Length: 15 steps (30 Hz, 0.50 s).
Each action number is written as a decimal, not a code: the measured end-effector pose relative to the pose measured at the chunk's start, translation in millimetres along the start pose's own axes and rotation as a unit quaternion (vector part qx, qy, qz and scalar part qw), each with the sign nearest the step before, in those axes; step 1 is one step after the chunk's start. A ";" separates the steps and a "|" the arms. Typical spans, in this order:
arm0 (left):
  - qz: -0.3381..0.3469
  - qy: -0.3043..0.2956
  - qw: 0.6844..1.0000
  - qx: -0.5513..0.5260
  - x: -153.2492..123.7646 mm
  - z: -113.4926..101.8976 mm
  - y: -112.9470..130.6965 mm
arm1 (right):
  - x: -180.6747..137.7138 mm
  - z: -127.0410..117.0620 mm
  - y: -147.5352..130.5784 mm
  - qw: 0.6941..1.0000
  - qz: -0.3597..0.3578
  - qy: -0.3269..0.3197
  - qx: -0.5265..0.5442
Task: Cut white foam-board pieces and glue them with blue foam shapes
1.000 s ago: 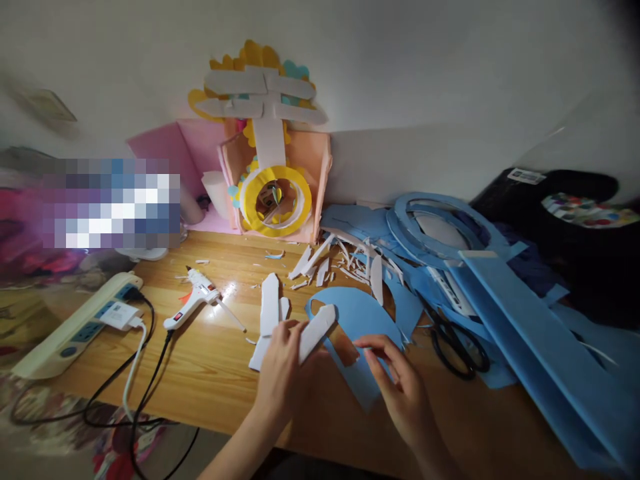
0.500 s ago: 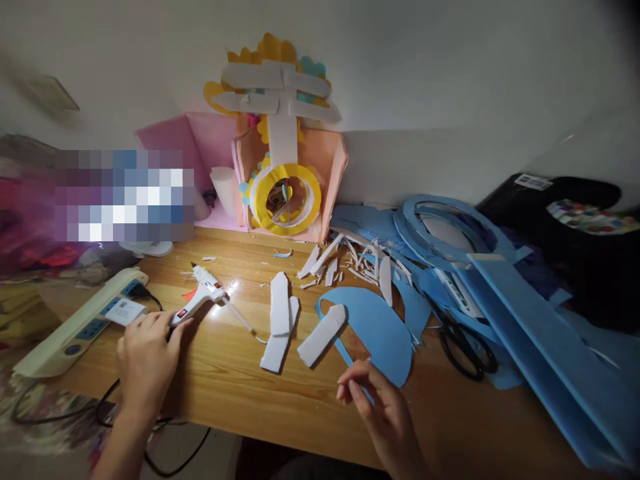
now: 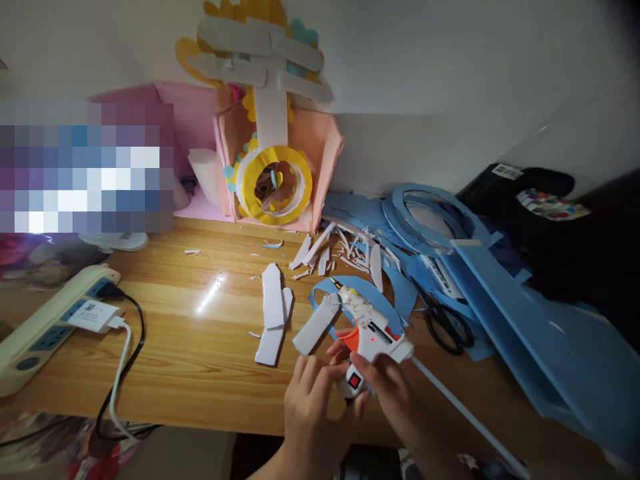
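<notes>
A white glue gun (image 3: 373,330) with an orange trigger and a red switch sits in both hands near the table's front edge. My right hand (image 3: 387,390) is wrapped round its handle. My left hand (image 3: 313,410) curls against the handle's base from the left. The nozzle points up-left at a white foam strip (image 3: 316,325) lying on a blue half-round foam sheet (image 3: 367,300). A clear glue stick (image 3: 465,413) trails from the gun's back to the lower right. Two more white foam strips (image 3: 273,313) lie just left on the wooden table (image 3: 190,340).
A pink and yellow foam model (image 3: 273,167) stands at the wall. White offcuts (image 3: 335,250), blue foam rings (image 3: 430,220), long blue sheets (image 3: 525,327) and black scissors (image 3: 447,330) crowd the right. A power strip (image 3: 47,320) with a plugged cable (image 3: 117,373) lies at the left.
My left hand took the glue gun from the left side of the table and carried it right; both hands now hold it over the blue sheet. The view tilted slightly.
</notes>
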<state>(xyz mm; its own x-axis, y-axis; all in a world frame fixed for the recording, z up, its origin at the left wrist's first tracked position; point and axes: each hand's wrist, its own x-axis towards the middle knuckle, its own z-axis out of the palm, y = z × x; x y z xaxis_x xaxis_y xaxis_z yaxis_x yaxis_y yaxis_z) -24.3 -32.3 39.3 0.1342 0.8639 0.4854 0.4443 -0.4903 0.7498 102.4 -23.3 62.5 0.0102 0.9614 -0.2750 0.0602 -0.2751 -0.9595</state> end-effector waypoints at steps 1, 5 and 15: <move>0.001 -0.032 0.999 -0.012 -1.7 -1.1 -3.9 | -1.4 -7.7 1.4 1.000 0.007 0.018 -0.023; -0.067 -0.052 0.996 0.032 -11.8 -21.2 -31.8 | -8.1 -31.0 14.8 0.995 0.057 0.016 -0.085; -0.116 -0.023 0.971 0.209 -16.5 -35.2 -64.9 | -3.3 -48.3 14.1 0.952 0.136 -0.137 -0.239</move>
<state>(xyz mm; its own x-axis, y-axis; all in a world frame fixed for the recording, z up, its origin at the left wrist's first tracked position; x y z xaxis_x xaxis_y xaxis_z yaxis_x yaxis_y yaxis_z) -86.5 -18.8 -1.5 0.0230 0.9544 0.2976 0.7867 -0.2010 0.5837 151.4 -30.0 52.8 -0.1663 0.7996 -0.5771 0.5409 -0.4154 -0.7313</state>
